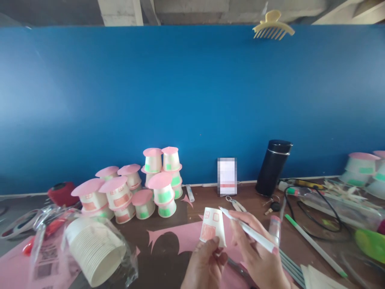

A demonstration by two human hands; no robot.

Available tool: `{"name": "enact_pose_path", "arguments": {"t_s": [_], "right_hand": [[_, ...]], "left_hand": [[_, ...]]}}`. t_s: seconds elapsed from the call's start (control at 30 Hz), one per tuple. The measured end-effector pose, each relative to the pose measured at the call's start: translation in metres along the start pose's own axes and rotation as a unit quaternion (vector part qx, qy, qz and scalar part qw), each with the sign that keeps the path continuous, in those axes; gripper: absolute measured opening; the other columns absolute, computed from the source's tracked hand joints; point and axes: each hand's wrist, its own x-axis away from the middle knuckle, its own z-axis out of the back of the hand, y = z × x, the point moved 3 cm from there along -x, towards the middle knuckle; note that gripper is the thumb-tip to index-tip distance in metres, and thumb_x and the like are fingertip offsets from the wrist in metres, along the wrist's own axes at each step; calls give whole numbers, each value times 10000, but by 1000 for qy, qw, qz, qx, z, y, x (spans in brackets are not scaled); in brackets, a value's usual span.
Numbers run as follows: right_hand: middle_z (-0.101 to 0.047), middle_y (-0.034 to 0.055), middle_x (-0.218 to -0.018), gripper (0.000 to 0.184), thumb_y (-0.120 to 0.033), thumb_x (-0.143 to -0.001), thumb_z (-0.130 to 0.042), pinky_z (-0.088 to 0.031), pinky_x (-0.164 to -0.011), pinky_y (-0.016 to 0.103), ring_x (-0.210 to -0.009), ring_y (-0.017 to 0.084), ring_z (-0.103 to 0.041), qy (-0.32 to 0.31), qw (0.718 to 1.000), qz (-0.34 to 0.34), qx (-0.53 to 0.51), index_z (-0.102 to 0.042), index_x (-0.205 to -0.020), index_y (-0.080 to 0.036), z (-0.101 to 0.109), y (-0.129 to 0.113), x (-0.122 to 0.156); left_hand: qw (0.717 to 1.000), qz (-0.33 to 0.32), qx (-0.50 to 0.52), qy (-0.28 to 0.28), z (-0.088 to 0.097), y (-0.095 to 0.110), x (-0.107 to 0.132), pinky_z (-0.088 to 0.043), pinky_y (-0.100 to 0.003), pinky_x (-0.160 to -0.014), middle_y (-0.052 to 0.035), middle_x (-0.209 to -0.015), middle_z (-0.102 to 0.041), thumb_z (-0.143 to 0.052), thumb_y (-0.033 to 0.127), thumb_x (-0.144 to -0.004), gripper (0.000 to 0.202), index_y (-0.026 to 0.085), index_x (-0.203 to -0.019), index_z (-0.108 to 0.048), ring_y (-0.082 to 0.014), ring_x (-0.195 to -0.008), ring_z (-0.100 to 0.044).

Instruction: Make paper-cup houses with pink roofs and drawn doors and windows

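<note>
Head view: your left hand point(207, 259) pinches a white paper cup point(214, 220) near its wider lower end, two windows and a filled patch drawn in red on its side. Your right hand point(257, 255) grips a white marker point(252, 232), its tip at the cup's upper edge; whether it touches, you cannot tell. Below them, cut pink paper point(189, 239) lies on the brown table point(194, 214). Pink-topped cups point(118, 197) stand stacked to the left, behind a bagged sleeve of cups point(92, 249).
</note>
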Motion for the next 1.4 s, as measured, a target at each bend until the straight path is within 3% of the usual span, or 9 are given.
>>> {"name": "enact_pose_path", "arguments": {"t_s": [0.1,0.3,0.47,0.73,1.4], "right_hand": [[-672,17,-779,158,-271,-889,-575,-508,-547,260,-570,157,-630,-59,998,16,26,-612,-1040,-245,-3,1,3],[-646,-6,-767,71,-247,-913,-544,-487,-537,240,-546,125,-603,-56,998,11,26,-598,-959,-238,-3,2,0],[-663,8,-807,68,-257,-909,-550,-513,-638,259,-639,147,-636,-49,998,15,30,-609,-929,-230,-4,3,0],[-656,15,-781,88,-290,-925,-526,-504,-578,246,-653,156,-658,-62,998,-17,8,-586,-945,-229,-8,8,3],[-625,-9,-725,72,-267,-924,-526,-480,-583,248,-582,135,-602,-66,998,2,9,-588,-909,-231,-9,1,3]], "left_hand": [[1000,11,-4,-6,-2,1,2,-471,-219,-546,-25,-583,-614,-680,26,-699,84,92,-693,-630,-94,-529,-558],[1000,-1,-3,7,-3,2,3,-456,-217,-532,-15,-590,-623,-707,34,-665,107,105,-677,-628,-87,-523,-546],[1000,3,-21,-14,-5,2,7,-436,-223,-521,-9,-581,-619,-799,75,-551,193,104,-640,-629,-91,-534,-532],[998,2,-56,-34,-9,5,9,-407,-235,-539,-12,-625,-635,-865,176,-464,311,109,-675,-647,-96,-561,-528],[996,-6,-78,-36,-11,5,13,-374,-241,-544,-11,-613,-617,-863,187,-463,292,116,-652,-652,-101,-566,-522]]}}
